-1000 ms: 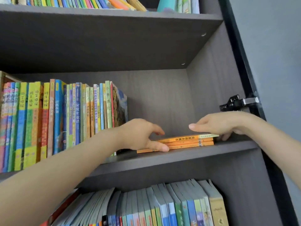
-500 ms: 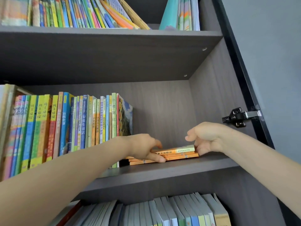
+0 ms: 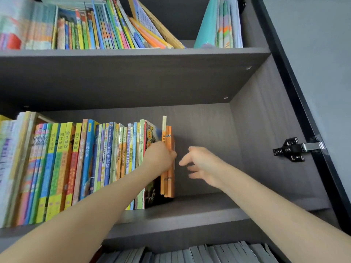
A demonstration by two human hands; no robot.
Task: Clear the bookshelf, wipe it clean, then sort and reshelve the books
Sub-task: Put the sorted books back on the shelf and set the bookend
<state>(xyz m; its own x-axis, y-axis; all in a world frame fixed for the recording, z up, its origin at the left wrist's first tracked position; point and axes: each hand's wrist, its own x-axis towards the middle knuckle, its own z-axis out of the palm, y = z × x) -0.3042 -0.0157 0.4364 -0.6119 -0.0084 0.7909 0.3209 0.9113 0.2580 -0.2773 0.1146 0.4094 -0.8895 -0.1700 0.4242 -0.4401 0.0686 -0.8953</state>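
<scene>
Head view: the left hand (image 3: 158,155) is closed around a thin bundle of orange books (image 3: 168,173), fingers wrapped over their spines about halfway up. The bundle stands upright on the middle shelf (image 3: 190,213), pressed against the right end of a long row of upright books (image 3: 85,164) that runs leftward from that hand to the frame edge. One pale, taller spine in the bundle rises above the orange ones.

The right hand (image 3: 203,166) hangs just right of the bundle, fingers spread and loosely curled, holding nothing and not touching the books; a narrow gap separates its fingertips from the left hand's knuckles.

To the right of the right hand the shelf is bare as far as the cabinet side wall (image 3: 266,139), leaving wide room there. Above both hands lies the underside of the upper shelf board (image 3: 133,76), well clear of the book tops. A black hinge (image 3: 292,149) is fixed on the side wall, well right of the right hand.

The left forearm covers the lower parts of several books in the row. The bundle's bottom edge sits in shadow, so its contact with the shelf is hard to judge. The leftmost books are blurred. The leaning books on the top shelf (image 3: 114,25) are cut off above, and the grey books below (image 3: 190,253) are cut off by the frame's bottom edge.
</scene>
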